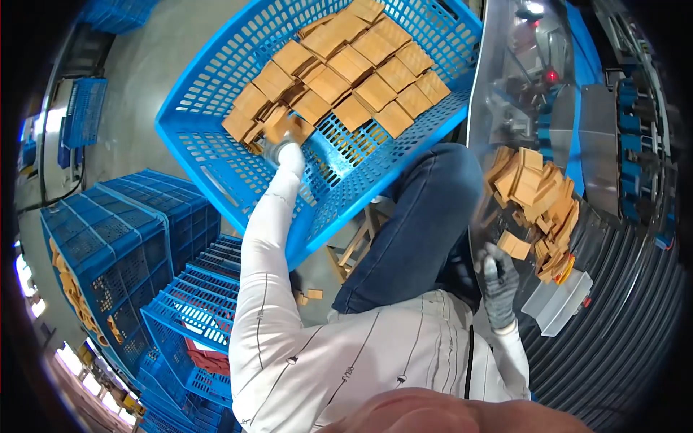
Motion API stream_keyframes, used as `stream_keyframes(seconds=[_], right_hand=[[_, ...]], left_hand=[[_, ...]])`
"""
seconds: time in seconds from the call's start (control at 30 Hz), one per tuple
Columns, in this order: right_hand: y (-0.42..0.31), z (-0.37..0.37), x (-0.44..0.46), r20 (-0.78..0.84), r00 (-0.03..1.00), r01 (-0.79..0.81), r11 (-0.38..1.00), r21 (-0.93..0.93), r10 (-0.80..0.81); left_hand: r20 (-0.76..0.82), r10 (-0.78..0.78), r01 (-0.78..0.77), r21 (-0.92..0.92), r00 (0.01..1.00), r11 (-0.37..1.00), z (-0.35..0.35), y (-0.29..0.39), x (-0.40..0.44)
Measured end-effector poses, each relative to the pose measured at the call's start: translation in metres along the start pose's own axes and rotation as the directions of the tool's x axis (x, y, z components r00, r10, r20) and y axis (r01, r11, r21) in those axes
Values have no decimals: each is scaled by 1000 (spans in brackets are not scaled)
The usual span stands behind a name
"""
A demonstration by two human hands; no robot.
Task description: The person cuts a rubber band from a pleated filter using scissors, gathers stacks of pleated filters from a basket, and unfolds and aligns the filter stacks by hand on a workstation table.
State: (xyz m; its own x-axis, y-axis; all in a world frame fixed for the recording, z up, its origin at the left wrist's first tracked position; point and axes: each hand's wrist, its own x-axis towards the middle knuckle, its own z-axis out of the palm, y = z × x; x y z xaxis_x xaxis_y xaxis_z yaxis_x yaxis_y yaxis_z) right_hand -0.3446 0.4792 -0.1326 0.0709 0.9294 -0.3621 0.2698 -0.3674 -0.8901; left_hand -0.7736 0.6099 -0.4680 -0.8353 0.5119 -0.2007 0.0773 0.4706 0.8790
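Observation:
My left hand (280,137), gloved and blurred, is inside a large blue crate (209,162) at its near left part. Its fingers are closed on a small bundle of brown cardboard pieces (286,124), beside rows of similar cardboard stacks (351,65). On the right, my right hand (498,289) in a grey glove is at the edge of the dark ribbed surface. Its fingers are slightly bent and apart, with nothing visible between them. Just above its fingertips lies a loose cardboard piece (513,245), near a heap of cardboard pieces (538,191).
Stacked blue crates (123,224) stand at the left, some holding cardboard pieces. Machinery with a clear cover (505,86) is at the upper right. A grey box (554,303) sits on the ribbed surface (613,325). My bent knee is between crate and machine.

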Motion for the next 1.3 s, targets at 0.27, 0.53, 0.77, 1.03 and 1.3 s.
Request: stream_keyframes(seconds=[0.27, 0.53, 0.77, 1.03, 1.3], right_hand=[[-72, 24, 27, 594, 803, -510, 578, 637, 54], [-49, -22, -26, 195, 971, 41, 894, 447, -142], [44, -42, 13, -138, 817, 575, 809, 121, -560], [20, -78, -22, 248, 616, 775, 519, -361, -748], [78, -190, -93, -164, 970, 235, 535, 811, -178]], left_hand=[[379, 800, -468, -661, 465, 586, -41, 277, -231], [644, 686, 90, -748, 340, 657, -76, 263, -357], [484, 785, -538, -572, 388, 619, -32, 255, -387], [715, 619, -241, -570, 326, 786, -47, 269, -426], [814, 506, -190, -470, 285, 862, 1, 223, -436]])
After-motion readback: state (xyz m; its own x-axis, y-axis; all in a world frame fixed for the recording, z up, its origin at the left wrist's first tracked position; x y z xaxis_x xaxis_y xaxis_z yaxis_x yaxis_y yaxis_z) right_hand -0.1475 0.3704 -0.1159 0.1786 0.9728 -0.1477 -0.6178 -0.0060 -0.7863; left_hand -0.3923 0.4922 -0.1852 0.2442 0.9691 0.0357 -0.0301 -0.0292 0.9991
